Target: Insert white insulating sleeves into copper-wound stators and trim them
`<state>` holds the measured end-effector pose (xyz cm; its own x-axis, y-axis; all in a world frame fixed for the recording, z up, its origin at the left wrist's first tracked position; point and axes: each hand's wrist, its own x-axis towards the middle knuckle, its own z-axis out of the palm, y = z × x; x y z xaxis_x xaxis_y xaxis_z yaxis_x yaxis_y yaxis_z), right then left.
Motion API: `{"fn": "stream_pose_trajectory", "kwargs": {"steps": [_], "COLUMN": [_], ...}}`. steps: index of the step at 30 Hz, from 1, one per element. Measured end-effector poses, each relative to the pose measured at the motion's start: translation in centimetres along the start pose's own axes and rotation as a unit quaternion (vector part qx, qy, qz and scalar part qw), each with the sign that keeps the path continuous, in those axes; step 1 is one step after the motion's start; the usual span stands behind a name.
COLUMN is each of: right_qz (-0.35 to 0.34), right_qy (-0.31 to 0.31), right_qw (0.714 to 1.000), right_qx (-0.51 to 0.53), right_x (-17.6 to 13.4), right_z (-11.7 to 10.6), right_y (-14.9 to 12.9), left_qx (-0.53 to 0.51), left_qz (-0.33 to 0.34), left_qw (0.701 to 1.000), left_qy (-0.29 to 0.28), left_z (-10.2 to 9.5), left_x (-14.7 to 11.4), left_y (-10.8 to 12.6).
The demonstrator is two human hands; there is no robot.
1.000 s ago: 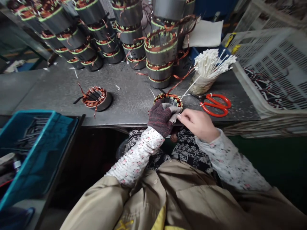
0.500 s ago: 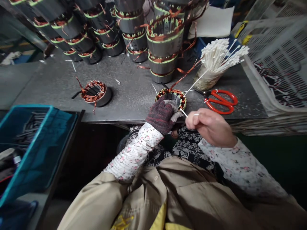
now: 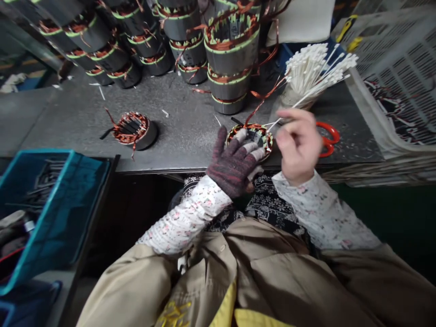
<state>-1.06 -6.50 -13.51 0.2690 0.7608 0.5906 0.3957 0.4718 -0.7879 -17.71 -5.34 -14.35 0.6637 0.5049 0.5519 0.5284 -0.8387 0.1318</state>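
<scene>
My left hand [image 3: 235, 161], in a dark knitted glove with pale fingertips, lies with spread fingers over the near side of a stator [image 3: 269, 140]. This ring has copper windings and yellow-green slot liners, and a copper lead rises from its far side. My bare right hand [image 3: 299, 145], slightly blurred, is just right of the stator, thumb and index finger apart. Beside its index finger a white cable tie [image 3: 274, 122] slants up from the stator's right side. Behind this hand stands a container with a bunch of white cable ties [image 3: 308, 68].
Red-handled scissors [image 3: 329, 136] lie partly behind my right hand. Another wound stator [image 3: 136, 131] sits on the bench [image 3: 184, 150] at left. Stacked stators [image 3: 228, 63] line the back. A white plastic basket [image 3: 402, 150] stands right, a teal bin [image 3: 73, 181] lower left.
My right hand has moved up and away from the white tie at the stator's near side, toward the tie at its right. My left hand has spread its fingers over the stator.
</scene>
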Motion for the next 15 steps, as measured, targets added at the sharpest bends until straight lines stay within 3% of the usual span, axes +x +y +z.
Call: {"fn": "stream_pose_trajectory", "kwargs": {"steps": [1,3,6,10,12,15], "right_qz": [-0.064,-0.135,-0.131,-0.129,-0.130,-0.083], "right_qy": [0.020,-0.015,-0.129,-0.130,-0.102,0.071], "right_qw": [0.996,0.981,0.965,0.968,0.977,0.992], "right_qx": [-0.058,-0.137,-0.189,-0.173,-0.132,-0.067], "right_x": [-1.1,-3.1,-4.9,-5.2,-4.4,-1.9], "right_z": [-0.7,-1.7,-1.8,-1.2,-1.5,-3.2], "right_y": [0.1,0.5,1.2,1.4,1.7,3.7], "left_qx": [-0.007,-0.032,-0.068,0.003,0.063,0.068], "left_qz": [0.000,0.009,0.059,0.088,0.099,0.175], "left_qw": [0.999,0.993,0.973,0.949,0.940,0.944], "left_qy": [-0.034,-0.112,-0.212,-0.303,-0.320,-0.273], "left_z": [-0.8,-2.3,-3.4,-3.7,-4.0,-4.5], "left_x": [0.0,0.3,1.6,3.7,4.3,4.6], "left_y": [-1.0,-3.0,-5.2,-5.1,-4.2,-3.6]}}
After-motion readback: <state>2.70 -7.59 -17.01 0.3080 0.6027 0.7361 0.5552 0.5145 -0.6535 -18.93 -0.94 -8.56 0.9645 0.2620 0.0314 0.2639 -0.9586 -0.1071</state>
